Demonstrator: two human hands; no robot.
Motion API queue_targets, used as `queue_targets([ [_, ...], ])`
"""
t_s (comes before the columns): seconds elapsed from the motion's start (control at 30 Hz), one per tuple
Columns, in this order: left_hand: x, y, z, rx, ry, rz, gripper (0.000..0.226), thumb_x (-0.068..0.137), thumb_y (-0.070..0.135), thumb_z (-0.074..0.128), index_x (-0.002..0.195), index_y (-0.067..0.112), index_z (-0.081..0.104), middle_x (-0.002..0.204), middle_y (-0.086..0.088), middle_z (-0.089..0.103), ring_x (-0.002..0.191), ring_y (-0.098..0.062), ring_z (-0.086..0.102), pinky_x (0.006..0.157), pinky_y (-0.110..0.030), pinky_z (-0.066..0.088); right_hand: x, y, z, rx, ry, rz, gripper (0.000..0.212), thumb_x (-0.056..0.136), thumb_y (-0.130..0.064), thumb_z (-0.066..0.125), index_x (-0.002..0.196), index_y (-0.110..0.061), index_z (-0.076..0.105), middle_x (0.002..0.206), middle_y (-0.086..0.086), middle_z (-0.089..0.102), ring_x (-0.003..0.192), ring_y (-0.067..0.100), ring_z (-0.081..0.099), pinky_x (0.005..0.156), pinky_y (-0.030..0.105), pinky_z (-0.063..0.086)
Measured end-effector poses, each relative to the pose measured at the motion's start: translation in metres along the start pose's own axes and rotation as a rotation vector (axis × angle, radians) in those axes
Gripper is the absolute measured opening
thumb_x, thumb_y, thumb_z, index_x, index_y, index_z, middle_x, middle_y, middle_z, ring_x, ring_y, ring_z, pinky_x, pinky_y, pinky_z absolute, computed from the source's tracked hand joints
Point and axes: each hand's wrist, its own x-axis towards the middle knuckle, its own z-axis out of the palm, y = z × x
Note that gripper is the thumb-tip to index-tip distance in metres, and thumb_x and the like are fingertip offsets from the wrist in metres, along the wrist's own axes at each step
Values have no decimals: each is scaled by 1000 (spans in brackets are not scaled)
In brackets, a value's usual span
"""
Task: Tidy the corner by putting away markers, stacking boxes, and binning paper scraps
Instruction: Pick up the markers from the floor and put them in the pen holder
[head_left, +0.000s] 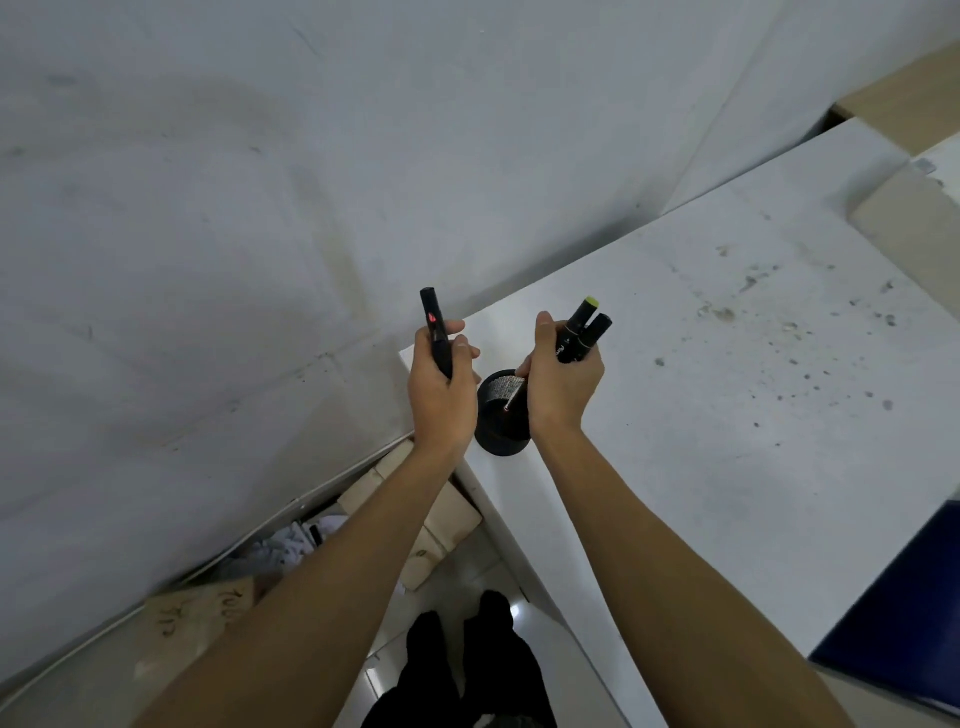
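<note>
White table (727, 364): both hands grip markers (black) above mesh cup (501, 415).

White table (727, 364) at right, surface speckled with dark spots and smudges. Grey-white wall (208, 182) fills left and top, scuffed, faint streaks. Dark blue panel (904, 613) at table's lower right edge. Tan board (904, 104) at upper right corner, beyond table. Pale tiled floor (457, 587) below, glossy, between wall and table. Black shoes (493, 608) and trouser legs at bottom centre.
</note>
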Motion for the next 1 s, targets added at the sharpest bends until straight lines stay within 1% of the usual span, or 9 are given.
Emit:
queue_targets([
  [0.1, 2, 0, 10, -9, 0, -5, 12, 101, 17, 47, 109, 20, 56, 77, 8, 61, 58, -3, 55, 64, -14, 50, 5, 3, 0, -41, -28, -32, 15, 90, -26, 70, 89, -13, 62, 73, 16, 65, 54, 17, 62, 62, 24, 56],
  [0.17, 1, 0, 14, -16, -9, -9, 12, 101, 18, 47, 109, 20, 56, 78, 7, 61, 60, -3, 58, 67, -15, 50, 5, 6, -1, -58, -51, -64, 16, 89, -23, 72, 90, -11, 62, 79, 11, 68, 58, 18, 67, 67, 27, 58],
  [0.27, 1, -2, 20, -32, -24, -25, 11, 101, 19, 48, 109, 21, 56, 80, 5, 61, 63, -4, 61, 70, -20, 52, 6, 9, -6, -40, -68, -87, 19, 88, -18, 74, 93, -7, 60, 65, -7, 65, 61, 22, 70, 72, 32, 58],
  [0.4, 1, -5, 27, -42, 10, -26, 8, 101, 19, 49, 106, 19, 55, 78, 14, 62, 68, 2, 62, 80, -31, 55, 10, 10, -14, 29, -55, -91, 20, 92, -18, 70, 94, -1, 59, 70, 12, 69, 66, 23, 72, 72, 25, 55],
  [0.5, -2, -5, 33, -63, 22, -21, 4, 100, 18, 51, 102, 17, 54, 79, 19, 63, 72, 2, 63, 85, -37, 57, 13, 8, -21, 67, -73, -100, 16, 98, -17, 59, 95, -1, 58, 80, 14, 74, 78, 24, 75, 73, 23, 55],
  [0.6, -6, -5, 40, -69, 25, 1, 6, 99, 20, 53, 101, 13, 53, 87, 10, 62, 76, -3, 66, 85, -34, 57, 16, 4, -27, 90, -80, -145, 12, 99, -10, 51, 92, -6, 59, 85, 12, 74, 87, 27, 74, 77, 27, 56],
  [0.7, -8, -7, 45, -65, 10, 1, 6, 98, 21, 54, 98, 16, 52, 86, 13, 63, 82, -12, 68, 81, -29, 55, 18, 6, -32, 78, -82, -176, 12, 98, -8, 49, 91, -7, 60, 87, 12, 74, 88, 26, 73, 90, 37, 55],
  [0.87, -16, -12, 48, -86, 38, 9, 9, 98, 25, 53, 91, 18, 54, 82, 14, 67, 90, -17, 68, 85, -29, 53, 16, 6, -42, 29, -107, -208, 13, 97, -8, 49, 92, -2, 60, 89, 10, 73, 90, 20, 72, 89, 33, 55],
  [1.0, -20, -12, 46, -76, 80, 23, 33, 102, 29, 40, 90, 4, 59, 92, -8, 69, 93, -17, 65, 89, -27, 49, 11, 3, -44, -6, -111, -244, 13, 95, -7, 50, 91, -2, 61, 88, 5, 72, 92, 16, 69, 89, 30, 53],
])
